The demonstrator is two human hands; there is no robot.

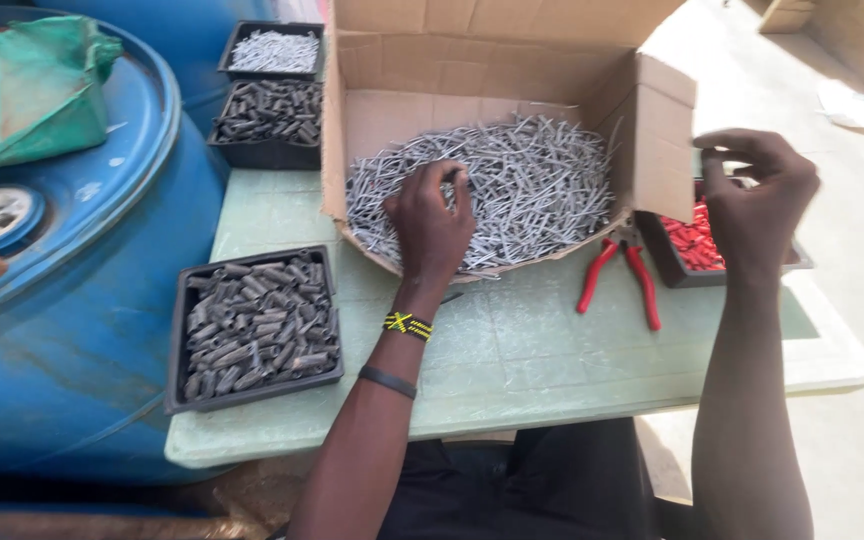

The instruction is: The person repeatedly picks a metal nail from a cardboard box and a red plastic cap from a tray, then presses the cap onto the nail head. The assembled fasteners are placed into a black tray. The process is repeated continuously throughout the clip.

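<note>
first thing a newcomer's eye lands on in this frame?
Probably the open cardboard box at the middle of the pale green table, heaped with silvery nails, with the left hand dug into the pile. The right hand hovers by the box's right flap, above a tray of red pieces. Red-handled pliers lie in front of the box; a big blue drum fills the left.

My left hand (432, 220) reaches forward, palm down, fingers curled; my right hand (760, 195) is raised, fingertips pinched together.

Matt cardboard box (512, 60); shiny metal nails (542, 185); glossy plastic barrel (82, 300).
</note>
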